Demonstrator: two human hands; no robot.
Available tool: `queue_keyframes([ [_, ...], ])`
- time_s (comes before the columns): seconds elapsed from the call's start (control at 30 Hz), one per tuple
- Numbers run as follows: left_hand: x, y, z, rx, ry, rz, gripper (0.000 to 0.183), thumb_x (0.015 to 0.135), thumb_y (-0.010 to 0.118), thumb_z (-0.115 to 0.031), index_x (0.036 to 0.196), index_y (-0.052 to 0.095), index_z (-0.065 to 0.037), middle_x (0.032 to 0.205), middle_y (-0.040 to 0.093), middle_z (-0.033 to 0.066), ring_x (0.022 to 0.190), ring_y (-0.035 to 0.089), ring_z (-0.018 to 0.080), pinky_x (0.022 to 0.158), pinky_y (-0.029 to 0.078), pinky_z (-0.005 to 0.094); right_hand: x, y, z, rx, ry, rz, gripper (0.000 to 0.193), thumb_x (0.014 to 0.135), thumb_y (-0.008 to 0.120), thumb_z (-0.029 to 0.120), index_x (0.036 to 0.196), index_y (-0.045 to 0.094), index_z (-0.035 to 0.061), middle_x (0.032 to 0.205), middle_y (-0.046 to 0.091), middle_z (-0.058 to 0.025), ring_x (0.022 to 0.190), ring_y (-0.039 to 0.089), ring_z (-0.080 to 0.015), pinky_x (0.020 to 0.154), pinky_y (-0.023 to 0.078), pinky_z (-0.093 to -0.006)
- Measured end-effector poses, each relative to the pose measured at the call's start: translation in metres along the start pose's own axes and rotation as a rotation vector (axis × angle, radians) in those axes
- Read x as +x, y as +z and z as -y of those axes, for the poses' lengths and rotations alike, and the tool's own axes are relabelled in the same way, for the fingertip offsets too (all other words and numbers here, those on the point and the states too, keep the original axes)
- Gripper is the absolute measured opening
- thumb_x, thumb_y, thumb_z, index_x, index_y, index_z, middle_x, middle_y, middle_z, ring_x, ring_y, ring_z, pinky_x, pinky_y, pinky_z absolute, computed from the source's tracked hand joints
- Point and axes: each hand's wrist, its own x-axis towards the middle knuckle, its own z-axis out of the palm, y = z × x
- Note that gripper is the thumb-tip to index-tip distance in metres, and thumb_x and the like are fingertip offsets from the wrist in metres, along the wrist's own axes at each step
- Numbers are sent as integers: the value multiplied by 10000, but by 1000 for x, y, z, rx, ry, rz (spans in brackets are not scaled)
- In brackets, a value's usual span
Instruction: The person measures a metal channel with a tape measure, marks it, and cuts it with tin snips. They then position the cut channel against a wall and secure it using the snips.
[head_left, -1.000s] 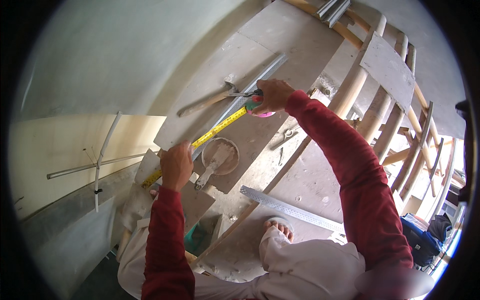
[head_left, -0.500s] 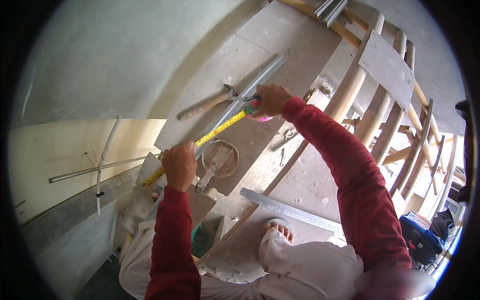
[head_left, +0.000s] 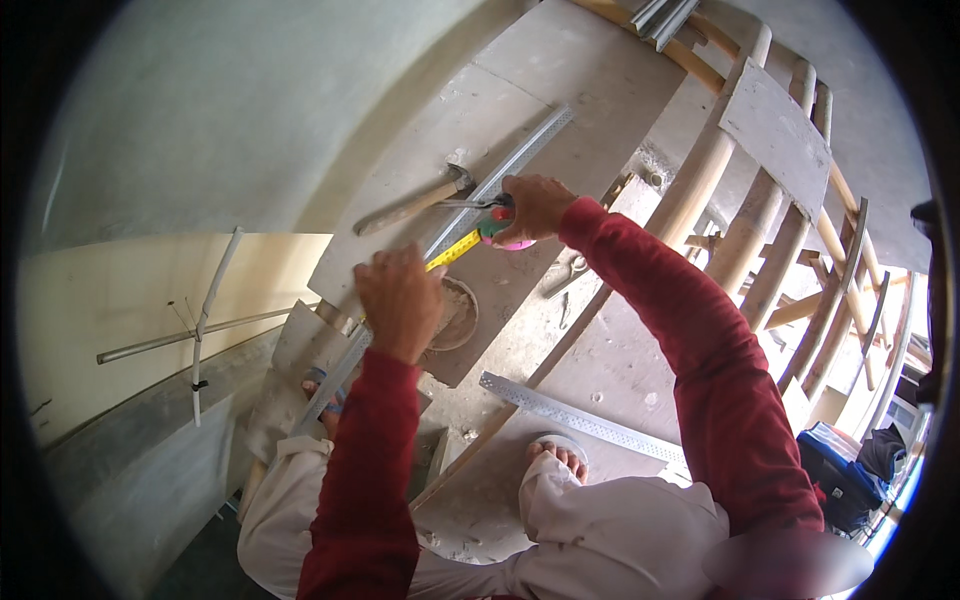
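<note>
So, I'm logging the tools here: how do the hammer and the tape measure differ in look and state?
The hammer lies unheld on the grey board, while the tape measure is held in the right hand. The hammer has a brownish handle; the tape measure shows bright yellow, green and pink. Both are hand tools.

Has a smooth grey wall (head_left: 230, 120) along the upper left, with a cream strip (head_left: 120, 295) beneath it; shows dusty grey boards (head_left: 600, 100) across the middle, round wooden poles (head_left: 708, 185) at the right, and a grey panel (head_left: 775, 140) lying across them; takes in bright daylight (head_left: 915, 345) at the right edge, darkens to a shadowed patch (head_left: 190, 560) at the lower left
</note>
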Motion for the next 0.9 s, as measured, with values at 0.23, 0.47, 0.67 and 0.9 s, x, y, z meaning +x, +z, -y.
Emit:
queue_keyframes([
  [0.23,-27,5,37,-255,-129,251,156,892,653,-204,928,619,-56,864,655,135,872,623,359,752,455,478,-2,-8,-13,-35,-18,6,621,595,821,585,888,626,74,914,685,-149,918,676,-338,822,514,-440],
  [0.47,-5,32,-9,-380,-96,77,122,911,605,-100,939,587,17,941,622,212,847,615,413,731,471,491,-12,8,23,127,-199,36,664,586,838,585,938,656,51,924,690,-175,916,678,-351,806,518,-428],
  [0.67,-15,26,-4,-976,-260,87,298,961,571,-95,1231,560,31,1054,643,180,958,657,289,816,536,387,-17,-1,19,113,-155,-8,652,576,845,567,930,641,59,907,682,-139,918,670,-332,798,499,-420],
  [0.9,-7,41,9,-1489,-378,266,453,966,599,-110,1370,463,42,1230,605,123,1075,617,191,895,528,312,-29,3,23,228,-186,54,647,608,840,531,913,601,12,916,656,-178,888,649,-365,794,490,-441],
])
